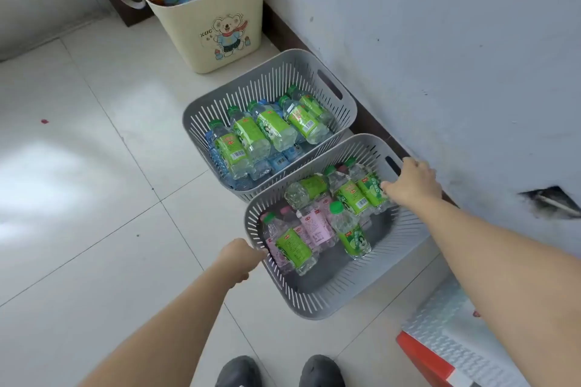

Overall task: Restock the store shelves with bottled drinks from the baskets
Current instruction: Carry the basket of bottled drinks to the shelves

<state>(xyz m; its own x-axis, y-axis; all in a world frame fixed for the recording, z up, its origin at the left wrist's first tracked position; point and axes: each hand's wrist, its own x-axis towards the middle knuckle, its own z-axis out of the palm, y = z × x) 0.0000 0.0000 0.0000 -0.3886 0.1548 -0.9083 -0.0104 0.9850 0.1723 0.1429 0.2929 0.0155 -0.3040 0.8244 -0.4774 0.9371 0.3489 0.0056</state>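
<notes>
Grey basket [317,302] of green- and pink-label bottles [350,196] sits on the tiled floor [94,198] against the wall [440,56]. Left hand [242,256] grips its left rim, and right hand [412,185] is curled at the opposite handle slot [392,165], I think. Lift both ends evenly so the bottles don't roll.

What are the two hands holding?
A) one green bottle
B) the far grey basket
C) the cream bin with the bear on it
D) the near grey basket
D: the left hand and the right hand each grip one end of the near grey basket.
</notes>
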